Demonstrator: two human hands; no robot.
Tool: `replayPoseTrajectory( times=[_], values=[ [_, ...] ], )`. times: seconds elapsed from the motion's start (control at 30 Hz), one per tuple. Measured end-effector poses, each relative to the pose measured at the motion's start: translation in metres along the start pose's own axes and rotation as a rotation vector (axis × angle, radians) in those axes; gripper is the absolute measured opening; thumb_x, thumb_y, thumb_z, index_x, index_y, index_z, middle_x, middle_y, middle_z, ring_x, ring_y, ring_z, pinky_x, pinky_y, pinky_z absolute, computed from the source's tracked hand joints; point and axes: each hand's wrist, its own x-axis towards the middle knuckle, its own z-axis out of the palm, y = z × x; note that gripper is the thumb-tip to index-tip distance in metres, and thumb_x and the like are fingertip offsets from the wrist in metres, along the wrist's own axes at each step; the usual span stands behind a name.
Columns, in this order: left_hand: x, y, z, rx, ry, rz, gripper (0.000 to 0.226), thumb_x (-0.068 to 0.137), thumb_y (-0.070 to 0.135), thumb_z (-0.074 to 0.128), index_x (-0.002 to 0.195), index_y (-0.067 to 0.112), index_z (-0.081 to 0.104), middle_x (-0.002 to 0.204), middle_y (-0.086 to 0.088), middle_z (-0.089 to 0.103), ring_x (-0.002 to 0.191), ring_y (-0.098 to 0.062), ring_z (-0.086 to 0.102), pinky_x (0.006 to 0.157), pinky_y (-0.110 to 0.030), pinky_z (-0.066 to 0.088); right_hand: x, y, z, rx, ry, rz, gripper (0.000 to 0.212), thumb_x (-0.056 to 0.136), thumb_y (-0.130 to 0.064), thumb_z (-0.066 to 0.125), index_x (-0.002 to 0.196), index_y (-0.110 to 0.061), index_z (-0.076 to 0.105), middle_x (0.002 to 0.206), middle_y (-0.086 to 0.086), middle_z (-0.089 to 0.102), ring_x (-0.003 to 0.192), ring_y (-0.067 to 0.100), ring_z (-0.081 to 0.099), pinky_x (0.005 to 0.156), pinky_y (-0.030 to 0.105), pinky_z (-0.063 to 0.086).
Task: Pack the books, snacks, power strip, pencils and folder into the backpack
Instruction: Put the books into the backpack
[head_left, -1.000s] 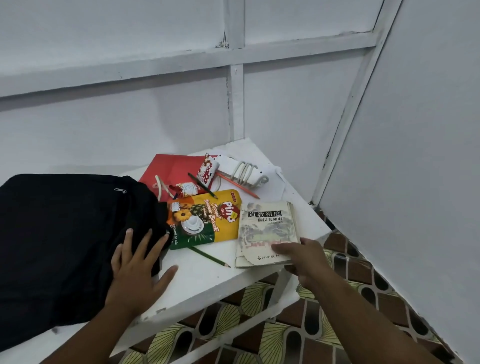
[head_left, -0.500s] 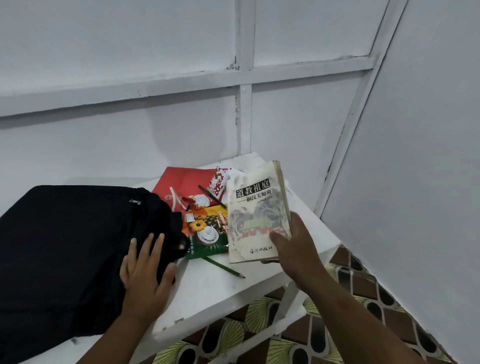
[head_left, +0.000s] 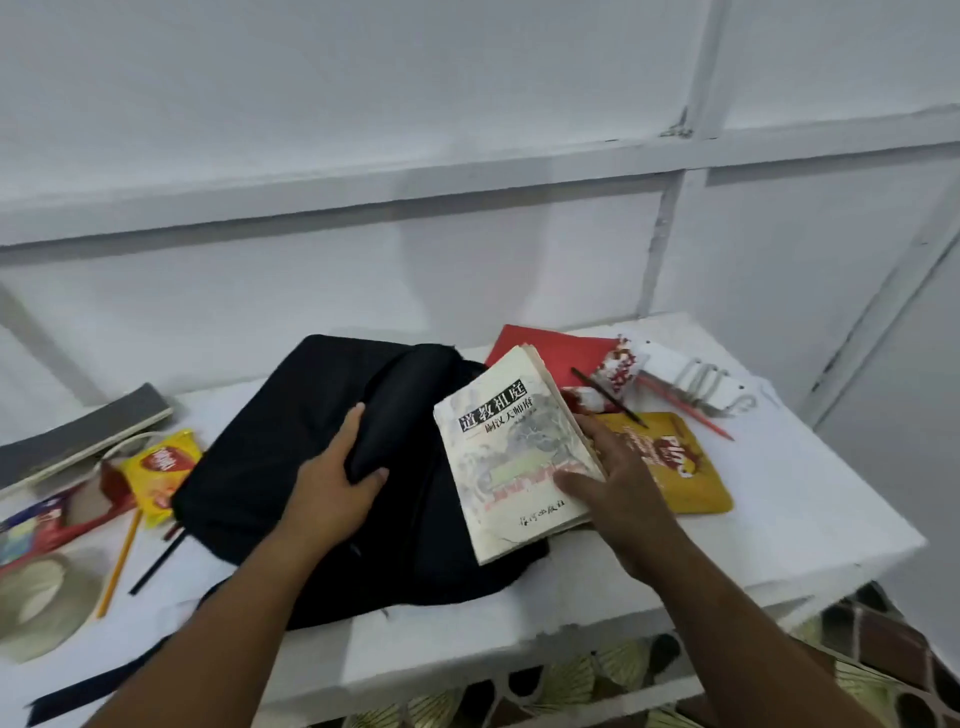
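Observation:
A black backpack (head_left: 270, 452) lies flat on the white table (head_left: 810, 509). My left hand (head_left: 337, 478) grips a raised fold of its fabric at the top edge. My right hand (head_left: 613, 478) holds a worn paperback book (head_left: 509, 447) with Chinese lettering, tilted over the backpack's right side. To the right lie a yellow snack bag (head_left: 680, 467), a red folder (head_left: 550, 353), a small red-and-white snack pack (head_left: 618, 366), pencils (head_left: 691, 413) and a white power strip (head_left: 685, 374). A yellow snack packet (head_left: 161, 467) and another pencil (head_left: 119, 561) lie left of the backpack.
A grey book or case (head_left: 78, 431) lies at the far left near the wall. A roll of tape (head_left: 41, 597) sits at the left front. Another wrapper (head_left: 57, 514) lies beside it. The table's right edge drops to a patterned floor (head_left: 883, 639). White walls close the back and right.
My right hand has lifted the book off the table and carried it left over the backpack. My left hand went from lying flat on the backpack to gripping its fabric. The view swung left.

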Motion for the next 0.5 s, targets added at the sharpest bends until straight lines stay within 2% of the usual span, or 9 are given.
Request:
replayPoseTrajectory(
  times=[0.07, 0.17, 0.27, 0.4, 0.5],
  values=[
    [0.006, 0.0, -0.028, -0.12, 0.004, -0.035, 0.077, 0.09, 0.017, 0.071, 0.151, 0.043, 0.034, 0.133, 0.017, 0.05, 0.119, -0.003, 0.05, 0.099, -0.018, 0.039, 0.004, -0.004, 0.018, -0.001, -0.076, 0.051, 0.057, 0.089, 0.005, 0.064, 0.129, -0.035, 0.058, 0.109, -0.004, 0.073, 0.091, 0.018, 0.073, 0.07, 0.036, 0.06],
    [0.012, 0.0, -0.059, -0.226, -0.022, -0.025, 0.066, 0.089, 0.012, 0.072, 0.143, 0.043, 0.049, 0.136, 0.018, 0.056, 0.121, 0.0, 0.054, 0.108, -0.025, 0.041, 0.01, -0.012, 0.046, -0.001, -0.178, 0.117, 0.051, 0.088, 0.008, 0.061, 0.123, -0.029, 0.062, 0.105, 0.0, 0.075, 0.09, 0.021, 0.074, 0.069, 0.035, 0.06],
    [0.013, 0.007, -0.075, -0.279, -0.045, -0.007, 0.062, 0.089, 0.008, 0.071, 0.138, 0.042, 0.055, 0.133, 0.021, 0.059, 0.117, 0.007, 0.056, 0.099, -0.019, 0.043, 0.021, -0.021, 0.072, -0.028, -0.251, 0.138, 0.046, 0.088, 0.01, 0.059, 0.118, -0.024, 0.066, 0.103, 0.003, 0.076, 0.089, 0.022, 0.074, 0.067, 0.035, 0.06],
    [0.015, 0.015, -0.085, -0.315, -0.05, 0.002, 0.059, 0.089, 0.006, 0.071, 0.133, 0.043, 0.059, 0.123, 0.021, 0.066, 0.109, 0.006, 0.062, 0.096, -0.021, 0.048, 0.054, -0.029, 0.098, -0.039, -0.334, 0.216, 0.039, 0.089, 0.009, 0.058, 0.116, -0.018, 0.067, 0.106, 0.014, 0.074, 0.092, 0.032, 0.073, 0.068, 0.042, 0.06],
    [0.017, 0.017, -0.09, -0.32, -0.046, 0.003, 0.056, 0.089, 0.006, 0.071, 0.132, 0.042, 0.06, 0.119, 0.024, 0.067, 0.104, 0.009, 0.063, 0.089, -0.01, 0.048, 0.087, -0.028, 0.113, -0.059, -0.381, 0.294, 0.036, 0.089, 0.008, 0.058, 0.117, -0.013, 0.067, 0.105, 0.019, 0.073, 0.089, 0.035, 0.073, 0.065, 0.043, 0.06]
  ],
)
